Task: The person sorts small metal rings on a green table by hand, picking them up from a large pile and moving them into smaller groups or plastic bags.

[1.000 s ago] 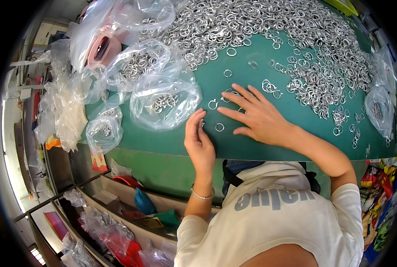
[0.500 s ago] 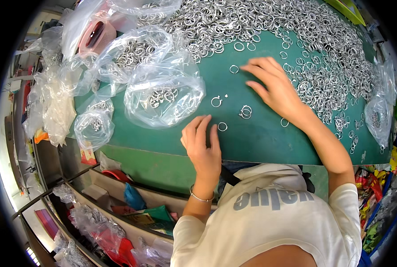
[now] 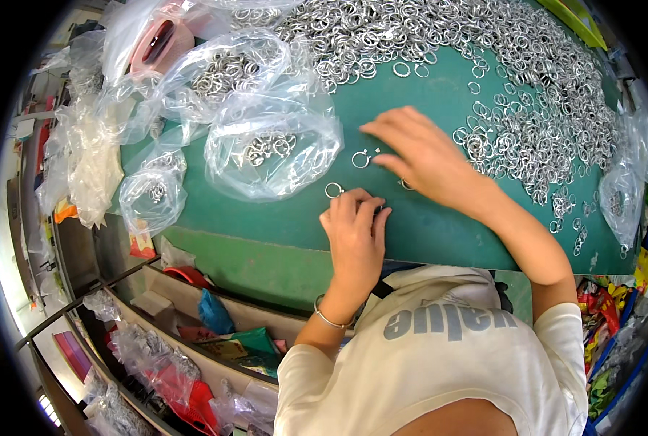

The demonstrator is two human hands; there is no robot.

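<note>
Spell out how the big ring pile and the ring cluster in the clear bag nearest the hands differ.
Size: the ring pile is far larger than the compact ring cluster.
Place: the ring pile lies loose on the green tabletop, while the ring cluster sits inside a clear plastic bag.
Spread: the ring pile thins into scattered rings along its edge; the ring cluster stays bunched.
Shared: both are silver-coloured rings.
</note>
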